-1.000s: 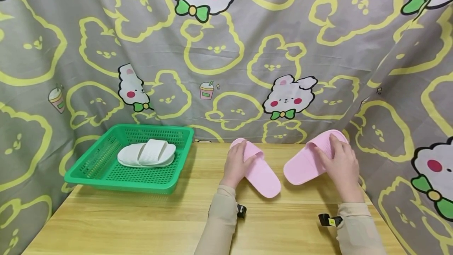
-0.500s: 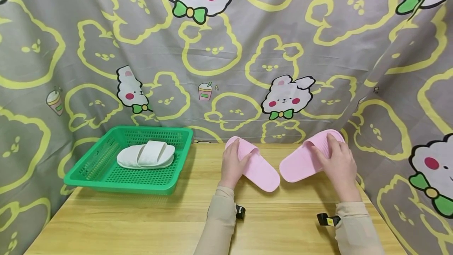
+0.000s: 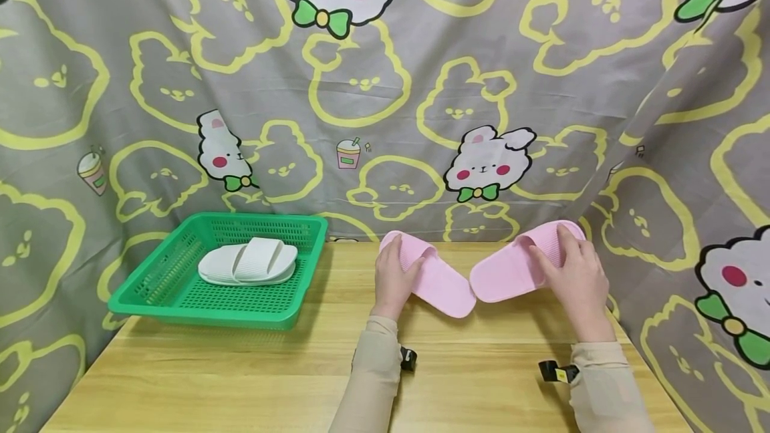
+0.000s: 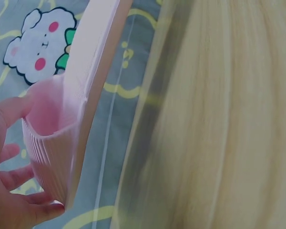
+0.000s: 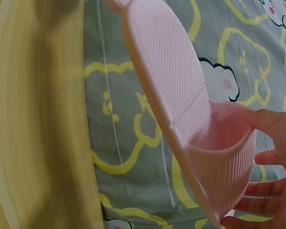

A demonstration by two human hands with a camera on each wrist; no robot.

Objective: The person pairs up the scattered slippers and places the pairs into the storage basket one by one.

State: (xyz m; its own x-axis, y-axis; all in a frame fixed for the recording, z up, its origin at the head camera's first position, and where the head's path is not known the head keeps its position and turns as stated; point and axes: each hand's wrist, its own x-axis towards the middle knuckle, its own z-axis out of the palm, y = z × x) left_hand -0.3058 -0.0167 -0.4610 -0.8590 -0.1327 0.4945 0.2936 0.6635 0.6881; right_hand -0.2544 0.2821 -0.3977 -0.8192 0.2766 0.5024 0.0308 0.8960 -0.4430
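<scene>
A pink slide slipper is in each hand, gripped around the ribbed strap at the toe end. In the head view my left hand (image 3: 397, 279) holds the left slipper (image 3: 446, 287), its heel angled down to the right. My right hand (image 3: 576, 279) holds the right slipper (image 3: 502, 272), heel angled down to the left. The two heels meet between the hands. In the left wrist view the thumb (image 4: 14, 109) lies at the strap's edge, and fingertips reach the toe of the slipper (image 4: 93, 52). The right wrist view shows a similar hold on the other slipper (image 5: 167, 62), clear of the table.
A green plastic basket (image 3: 198, 316) stands at the left of the wooden table (image 3: 240, 379), with white slippers (image 3: 259, 260) inside. A grey patterned curtain (image 3: 385, 99) hangs behind the table and along both sides.
The slippers' heel ends have swung up and toward each other, from a visible gap to meeting. My left hand has shifted slightly left. The basket and white slippers stay put.
</scene>
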